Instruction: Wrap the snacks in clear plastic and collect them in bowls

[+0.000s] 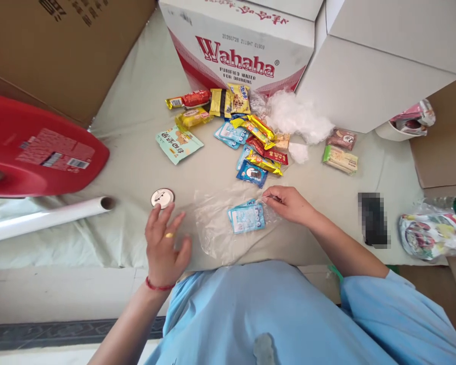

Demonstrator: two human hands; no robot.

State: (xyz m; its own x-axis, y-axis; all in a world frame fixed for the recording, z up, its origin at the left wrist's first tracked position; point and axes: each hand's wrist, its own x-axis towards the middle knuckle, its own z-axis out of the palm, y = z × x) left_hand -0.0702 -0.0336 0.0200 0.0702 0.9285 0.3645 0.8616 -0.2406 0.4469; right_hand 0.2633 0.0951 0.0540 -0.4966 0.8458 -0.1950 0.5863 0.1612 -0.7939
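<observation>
My left hand (pixel 166 246) is open, its fingers spread, with the fingertips at the near edge of a round pin-back badge (pixel 161 197) lying pin side up. Whether they touch it, I cannot tell. A clear plastic bag (pixel 213 223) lies flat in front of me, with several light-blue sachets (pixel 248 218) in its right part. My right hand (pixel 287 204) is closed in a pinch at the bag's right edge. A small dark thing shows at these fingertips, too small to name.
Behind the bag lie several wrapped snacks (pixel 264 132), a green packet (pixel 180 144) and white fluffy material (pixel 298 114). A Wahaha carton (pixel 239 56) stands at the back. To the left are a red jug (pixel 41 147) and white tube (pixel 45 218); a blurred dark object (pixel 373 219) lies right.
</observation>
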